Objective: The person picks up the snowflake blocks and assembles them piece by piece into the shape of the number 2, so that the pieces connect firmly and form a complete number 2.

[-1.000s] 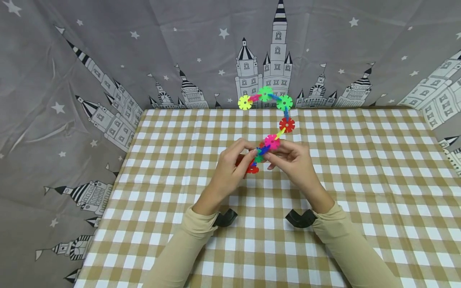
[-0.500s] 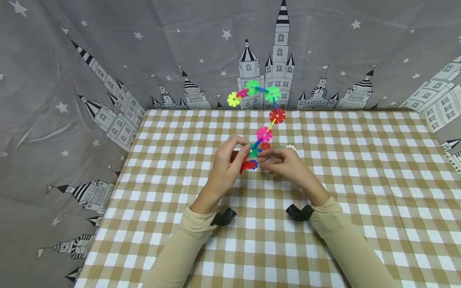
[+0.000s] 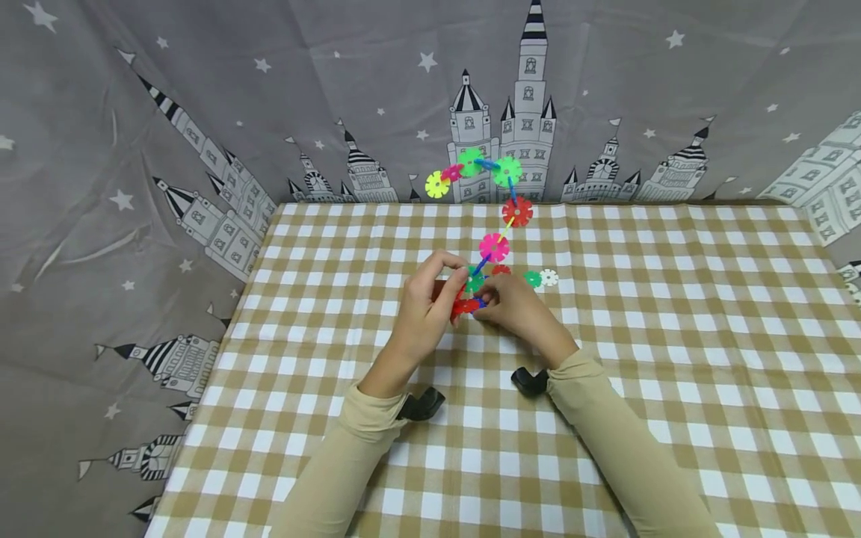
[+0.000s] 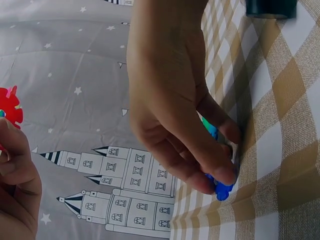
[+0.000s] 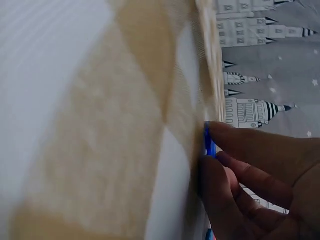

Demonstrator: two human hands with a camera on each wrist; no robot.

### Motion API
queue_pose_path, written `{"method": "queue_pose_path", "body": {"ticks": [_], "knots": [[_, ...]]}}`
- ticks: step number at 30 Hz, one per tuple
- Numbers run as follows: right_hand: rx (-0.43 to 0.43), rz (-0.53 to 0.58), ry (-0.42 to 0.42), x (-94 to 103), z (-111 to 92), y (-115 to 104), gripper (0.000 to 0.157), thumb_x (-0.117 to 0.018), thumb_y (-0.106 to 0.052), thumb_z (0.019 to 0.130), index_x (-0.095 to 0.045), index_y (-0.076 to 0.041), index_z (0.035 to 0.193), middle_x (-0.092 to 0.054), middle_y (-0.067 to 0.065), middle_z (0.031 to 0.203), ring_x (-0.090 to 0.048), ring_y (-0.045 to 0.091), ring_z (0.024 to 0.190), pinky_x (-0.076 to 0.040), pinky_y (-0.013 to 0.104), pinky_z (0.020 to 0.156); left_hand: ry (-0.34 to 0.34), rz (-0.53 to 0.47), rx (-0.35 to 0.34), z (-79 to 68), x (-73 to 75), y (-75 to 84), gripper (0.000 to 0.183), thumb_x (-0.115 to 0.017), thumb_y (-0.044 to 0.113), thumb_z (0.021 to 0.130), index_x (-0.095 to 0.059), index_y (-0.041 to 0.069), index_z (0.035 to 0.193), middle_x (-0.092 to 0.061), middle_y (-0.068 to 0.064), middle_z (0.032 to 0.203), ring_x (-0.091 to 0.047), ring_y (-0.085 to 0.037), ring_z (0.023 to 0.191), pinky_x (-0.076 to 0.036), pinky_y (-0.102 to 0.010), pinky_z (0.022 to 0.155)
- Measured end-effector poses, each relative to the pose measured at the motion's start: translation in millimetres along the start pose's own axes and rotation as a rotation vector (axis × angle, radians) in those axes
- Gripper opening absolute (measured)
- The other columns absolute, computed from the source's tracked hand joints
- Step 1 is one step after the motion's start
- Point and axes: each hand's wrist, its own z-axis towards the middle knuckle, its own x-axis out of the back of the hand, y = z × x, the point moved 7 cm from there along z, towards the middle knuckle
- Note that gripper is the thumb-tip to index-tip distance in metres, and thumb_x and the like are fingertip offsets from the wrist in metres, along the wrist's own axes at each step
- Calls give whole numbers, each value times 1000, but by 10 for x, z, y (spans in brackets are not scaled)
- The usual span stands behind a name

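Note:
A chain of interlocking plastic flower discs (image 3: 517, 212) in yellow, pink, green, blue and red curves up from my left hand (image 3: 420, 317). Thumb and fingers of that hand pinch the chain near a green disc (image 3: 474, 279). In the left wrist view, a red disc (image 4: 11, 107) shows above the left fingertips. Just to the right and low at the tabletop, my right hand (image 3: 518, 305) pinches a blue disc (image 5: 209, 144) between thumb and forefinger. A red disc (image 3: 466, 306) lies by the fingertips of both hands; whether it joins the chain I cannot tell.
Loose red (image 3: 501, 270), green (image 3: 533, 279) and white discs (image 3: 549, 277) lie on the checked tablecloth (image 3: 673, 314) beyond the right hand. A grey curtain (image 3: 377, 67) printed with castles hangs behind the table's back edge.
The right hand has let go of the chain and come down to the blue disc at the tabletop. The chain, still in the left hand, has shifted left, and loose discs have come into sight.

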Motion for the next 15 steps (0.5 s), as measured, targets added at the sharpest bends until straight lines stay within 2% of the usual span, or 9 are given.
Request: {"method": "queue_pose_path", "body": {"ticks": [5,9,12,15], "knots": [[-12,-39,18,-9,-6,-6,25,-83,-11,85,-74,0,105,-66,11,90,-59,21,79,-51,30,72,5,4,20,5,1,2,11,-54,11,107,-58,0,108,-56,-12,80,-48,-13,39,-45,-36,38],[-15,-27,25,5,-42,10,22,-82,-12,86,-72,-4,103,-66,9,88,-58,20,78,-49,29,70,5,3,34,1,0,-6,12,-54,12,108,-57,0,109,-55,-12,78,-49,-13,39,-46,-36,38],[-27,83,20,33,-104,25,19,-80,-13,89,-71,-5,102,-70,10,89,-64,18,75,-55,28,68,7,8,37,-3,2,-11,13,-53,12,108,-57,0,109,-54,-12,75,-49,-14,39,-45,-32,38],[-54,310,5,101,-215,11,22,-79,-15,91,-71,-2,106,-73,14,95,-71,21,72,-62,33,67,10,15,37,-10,11,-17,13,-52,13,108,-57,1,109,-53,-11,73,-48,-14,39,-44,-32,38]]}}
